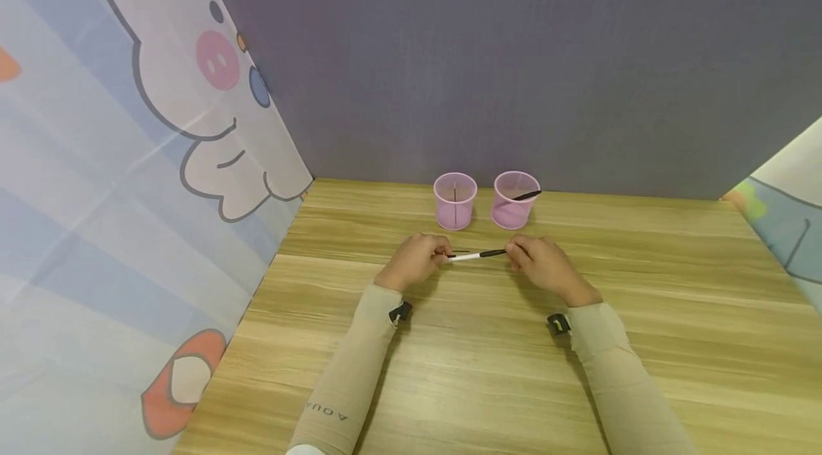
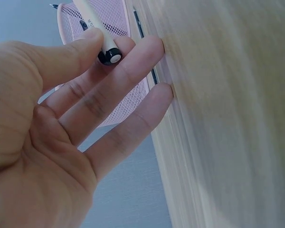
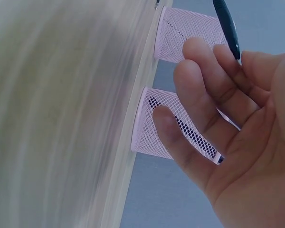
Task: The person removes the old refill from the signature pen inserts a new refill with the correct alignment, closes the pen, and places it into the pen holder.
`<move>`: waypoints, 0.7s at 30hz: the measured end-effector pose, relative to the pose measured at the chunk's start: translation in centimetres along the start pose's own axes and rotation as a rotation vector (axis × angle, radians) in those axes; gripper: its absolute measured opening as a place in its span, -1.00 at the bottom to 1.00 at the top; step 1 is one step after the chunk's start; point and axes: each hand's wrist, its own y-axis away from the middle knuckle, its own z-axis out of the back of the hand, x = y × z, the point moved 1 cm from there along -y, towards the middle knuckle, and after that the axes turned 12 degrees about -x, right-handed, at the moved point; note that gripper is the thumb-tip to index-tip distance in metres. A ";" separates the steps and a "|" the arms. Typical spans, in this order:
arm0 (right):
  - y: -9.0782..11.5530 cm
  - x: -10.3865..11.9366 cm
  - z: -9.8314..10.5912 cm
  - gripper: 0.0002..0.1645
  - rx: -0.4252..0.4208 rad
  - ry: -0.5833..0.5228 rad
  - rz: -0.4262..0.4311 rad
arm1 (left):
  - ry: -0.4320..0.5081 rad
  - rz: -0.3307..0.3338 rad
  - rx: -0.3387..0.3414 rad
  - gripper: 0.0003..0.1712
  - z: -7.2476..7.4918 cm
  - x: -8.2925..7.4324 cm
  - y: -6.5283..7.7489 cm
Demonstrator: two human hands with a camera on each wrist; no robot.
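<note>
Both hands hold one pen (image 1: 472,256) level above the table. Its barrel (image 2: 92,19) is white toward the left and black toward the right. My left hand (image 1: 416,259) pinches the white end between thumb and index finger, near a black end piece. Thumb and index finger of my right hand (image 1: 544,266) pinch the black tapered end (image 3: 227,26). In both wrist views the other fingers stand loosely spread. Just behind the pen lies a thin dark rod (image 2: 137,21), like a pen refill, on the table.
Two pink mesh cups stand at the back. The left cup (image 1: 455,216) holds a thin dark rod upright; a black pen (image 1: 528,195) leans in the right cup (image 1: 511,216). A grey panel (image 1: 514,70) rises behind the wooden table (image 1: 475,369); a printed curtain (image 1: 115,191) hangs left.
</note>
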 end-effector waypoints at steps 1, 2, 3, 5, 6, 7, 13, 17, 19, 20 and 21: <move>0.0 0.0 0.0 -0.67 -0.004 0.000 0.000 | 0.001 0.001 0.000 -0.94 0.0 0.0 0.0; 0.0 0.0 0.0 -0.67 -0.006 0.000 0.000 | 0.000 0.003 0.000 -0.94 0.0 0.0 0.0; -0.1 -0.1 0.1 -0.68 -0.007 -0.002 0.000 | 0.000 0.004 0.000 -0.95 0.0 0.0 0.0; -0.1 -0.1 0.1 -0.70 -0.009 -0.004 0.002 | -0.002 0.005 0.000 -0.94 0.0 0.0 0.0; -0.1 -0.1 0.2 -0.72 -0.010 -0.007 0.004 | -0.002 0.006 0.000 -0.94 0.0 0.0 0.0; -0.1 -0.1 0.2 -0.75 -0.008 -0.014 0.004 | -0.003 0.006 -0.001 -0.94 0.0 0.0 0.0; 0.0 -0.2 0.4 -0.93 0.009 -0.044 -0.006 | -0.011 0.006 -0.001 -0.93 0.0 0.0 0.0; 0.0 -0.3 0.3 -0.96 0.003 -0.051 0.006 | -0.009 -0.001 -0.004 -0.93 0.1 -0.1 0.0; 0.0 -0.4 0.3 -0.95 -0.002 -0.052 0.017 | -0.009 -0.004 -0.005 -0.93 0.1 -0.1 0.0; 0.0 -0.4 0.3 -0.95 -0.004 -0.054 0.021 | -0.010 -0.004 -0.005 -0.93 0.1 -0.1 0.0; 0.0 -0.4 0.3 -0.94 -0.004 -0.056 0.023 | -0.010 -0.004 -0.005 -0.93 0.0 -0.1 0.0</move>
